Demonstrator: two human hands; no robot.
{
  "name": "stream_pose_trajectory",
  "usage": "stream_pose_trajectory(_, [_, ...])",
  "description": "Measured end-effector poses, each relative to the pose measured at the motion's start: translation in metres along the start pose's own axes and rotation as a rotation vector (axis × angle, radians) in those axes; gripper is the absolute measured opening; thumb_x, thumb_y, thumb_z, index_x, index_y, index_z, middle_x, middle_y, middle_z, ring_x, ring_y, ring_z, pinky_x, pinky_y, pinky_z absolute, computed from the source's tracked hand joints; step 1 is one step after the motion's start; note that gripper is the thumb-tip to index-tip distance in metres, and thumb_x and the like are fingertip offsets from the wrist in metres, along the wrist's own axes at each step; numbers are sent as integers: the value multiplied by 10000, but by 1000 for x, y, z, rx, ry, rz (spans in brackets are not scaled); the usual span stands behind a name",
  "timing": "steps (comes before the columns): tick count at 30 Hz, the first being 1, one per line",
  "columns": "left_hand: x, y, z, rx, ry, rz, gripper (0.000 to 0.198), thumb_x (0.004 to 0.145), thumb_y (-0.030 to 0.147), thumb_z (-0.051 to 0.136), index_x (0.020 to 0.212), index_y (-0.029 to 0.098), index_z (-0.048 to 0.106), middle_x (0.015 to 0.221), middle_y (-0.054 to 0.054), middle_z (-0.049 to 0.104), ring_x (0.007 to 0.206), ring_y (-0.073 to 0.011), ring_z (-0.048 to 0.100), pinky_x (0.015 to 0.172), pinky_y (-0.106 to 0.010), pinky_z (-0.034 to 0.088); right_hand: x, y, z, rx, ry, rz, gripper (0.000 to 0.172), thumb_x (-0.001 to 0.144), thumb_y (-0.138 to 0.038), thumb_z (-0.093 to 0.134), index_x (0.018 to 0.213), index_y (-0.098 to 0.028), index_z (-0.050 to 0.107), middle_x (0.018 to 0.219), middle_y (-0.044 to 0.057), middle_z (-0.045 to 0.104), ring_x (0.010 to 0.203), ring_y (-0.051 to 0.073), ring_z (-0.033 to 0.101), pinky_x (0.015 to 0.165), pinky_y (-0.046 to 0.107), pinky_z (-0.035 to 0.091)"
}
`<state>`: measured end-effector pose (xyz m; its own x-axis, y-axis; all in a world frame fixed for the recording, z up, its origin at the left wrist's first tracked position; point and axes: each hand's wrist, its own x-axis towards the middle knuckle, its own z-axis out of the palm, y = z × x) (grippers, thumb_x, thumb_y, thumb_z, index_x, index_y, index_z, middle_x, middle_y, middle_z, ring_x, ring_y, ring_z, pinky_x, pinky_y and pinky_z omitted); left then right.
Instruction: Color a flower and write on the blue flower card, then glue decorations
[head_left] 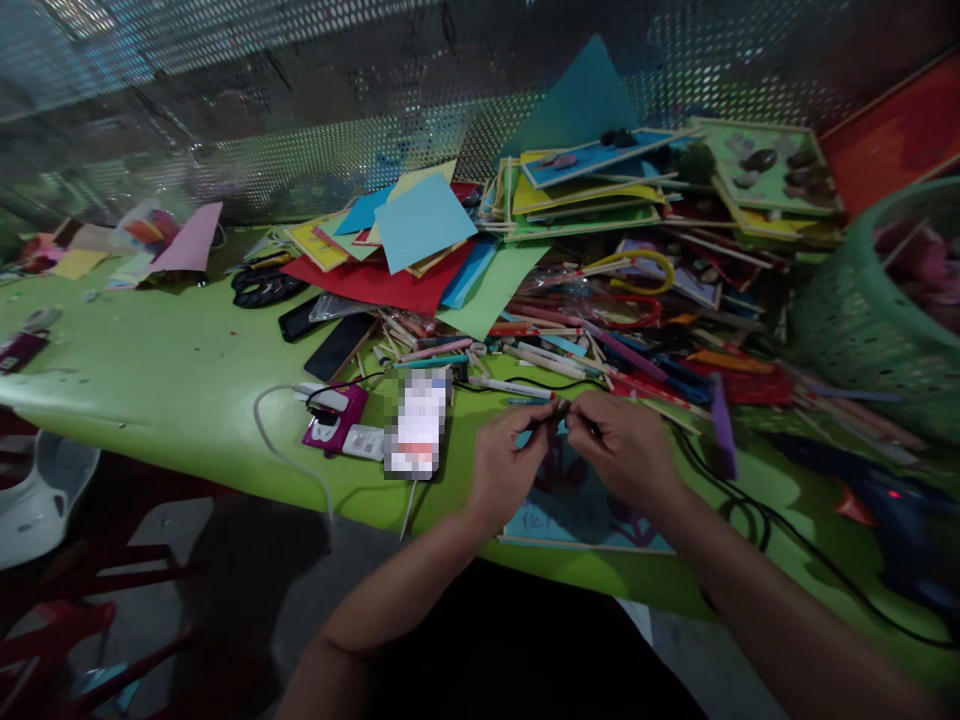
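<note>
My left hand (510, 460) and my right hand (626, 445) meet fingertip to fingertip, both closed in a pinch. Between them shows a small dark piece (562, 408), too small and dim to name for certain. Just below the hands a blue picture board (559, 520) lies at the table's front edge, with wooden strips along its border, purple shapes and some handwriting. My hands and wrists hide part of it. Close beyond the fingertips lies a white marker pen (510, 387).
A glue gun (892, 500) with a lit red light and a looping cable is on the right. Left of my hands are a phone (418, 425) and a purple power strip (335, 420). Coloured paper (424, 220), stacked frames (592, 190) and a green basket (862, 310) crowd the back.
</note>
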<state>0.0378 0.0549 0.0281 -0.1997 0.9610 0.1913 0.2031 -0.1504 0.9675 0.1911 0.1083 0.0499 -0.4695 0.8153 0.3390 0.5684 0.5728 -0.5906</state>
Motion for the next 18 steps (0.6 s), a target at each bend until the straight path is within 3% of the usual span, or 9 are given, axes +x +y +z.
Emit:
stream_pose_trajectory(5, [3,2,2,-198,-25,-228,209,857,233,667,1029,177,770,1042,-66,794,953,-191,734,904,-327,564,0,1,-3,157,-33,118,252,893,-237,491,644,-228,454,587,-25,482,566,138,444,568,273,302])
stream_pose_trajectory(9, [5,2,1,-258,9,-285,210,865,253,664,1029,166,761,1032,-69,790,957,-181,724,929,-328,556,4,3,-7,246,-131,165,270,971,-379,463,770,-220,548,628,-25,529,578,144,469,570,270,321])
stream_pose_trajectory(13, [3,3,0,-186,33,-216,223,887,246,645,1069,174,752,1059,-73,780,965,-180,722,912,-323,561,6,5,-6,169,-181,198,345,975,-512,459,788,-226,508,635,-23,540,572,154,480,564,276,303])
stream_pose_trajectory(18, [0,5,0,12,10,-42,216,897,201,629,1075,206,751,1061,-65,780,985,-188,714,923,-335,550,5,6,-1,157,-251,144,323,996,-446,414,753,-239,463,677,1,566,609,169,509,580,286,322])
